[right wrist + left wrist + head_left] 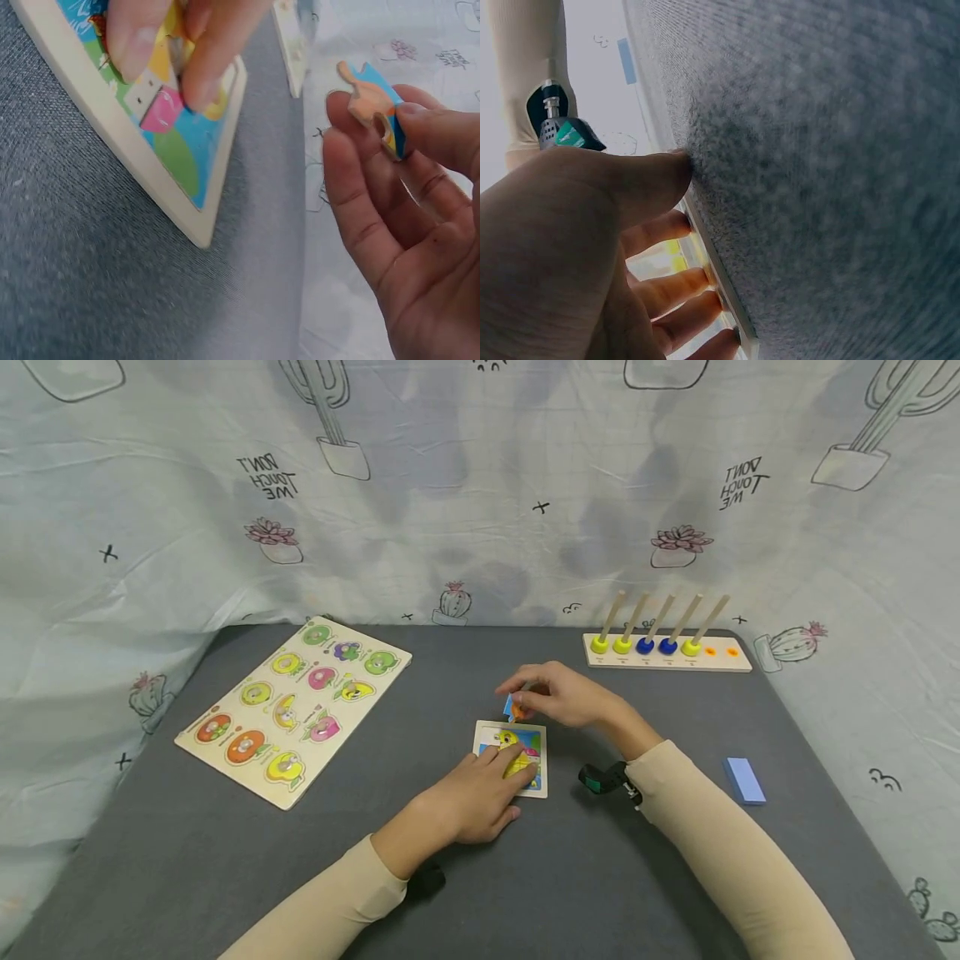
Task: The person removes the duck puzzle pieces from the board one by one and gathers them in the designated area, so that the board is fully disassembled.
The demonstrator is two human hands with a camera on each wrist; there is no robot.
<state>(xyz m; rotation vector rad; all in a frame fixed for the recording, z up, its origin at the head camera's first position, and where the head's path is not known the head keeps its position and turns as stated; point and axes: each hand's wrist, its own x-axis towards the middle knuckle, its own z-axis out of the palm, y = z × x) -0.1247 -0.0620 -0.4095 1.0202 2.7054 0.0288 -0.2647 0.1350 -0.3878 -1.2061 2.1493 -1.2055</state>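
Observation:
A small square jigsaw puzzle [543,768] with a pale wooden border lies on the table, its picture bright blue, green, yellow and pink. My left hand [474,795] rests on it with fingers spread, covering its lower left part. In the left wrist view the fingertips [686,285] lie along the puzzle's edge, while the thumb stays off to the side. Just beyond the far border, my right hand [561,695] pinches a loose puzzle piece [369,94] between thumb and fingers. That piece is blue and orange, and it is held up off the table.
To the left lies a large wooden fruit puzzle board [300,760]. A counting rack [720,662] with upright pegs and yellow and blue rings stands at the back right. Near the right edge is a blue block [744,780]. Printed cloth [480,518] hangs behind the grey table [247,852].

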